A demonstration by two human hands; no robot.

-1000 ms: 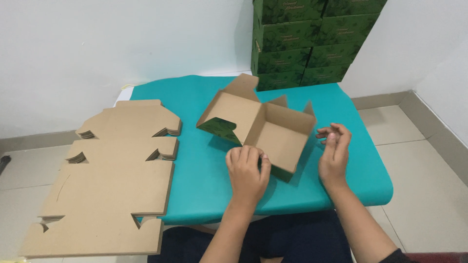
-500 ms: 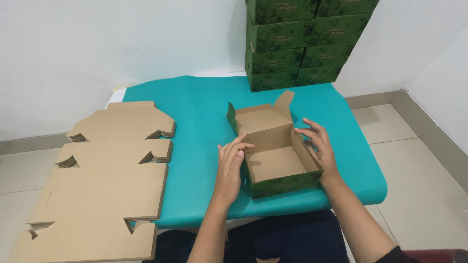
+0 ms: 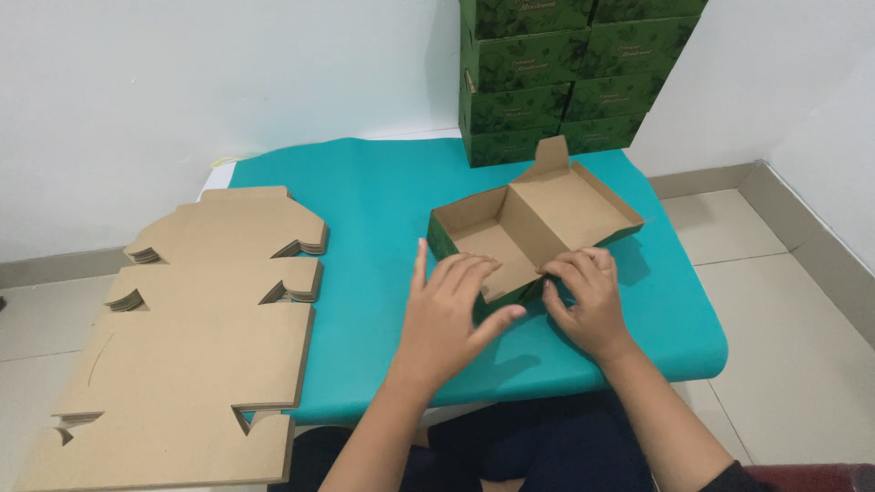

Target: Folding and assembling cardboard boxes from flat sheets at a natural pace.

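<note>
While both open hands — left hand (image 3: 451, 314), right hand (image 3: 588, 301) — press one half-folded box (image 3: 533, 223), six finished boxes (image 3: 565, 73) stacked behind.

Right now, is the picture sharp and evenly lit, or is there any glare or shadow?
Head view: soft, even light with no glare; faint shadows fall on the teal cloth beneath the left hand, the right hand and the open box. All is sharp, though the flat cardboard sheets look stretched toward the frame's corner.
</note>
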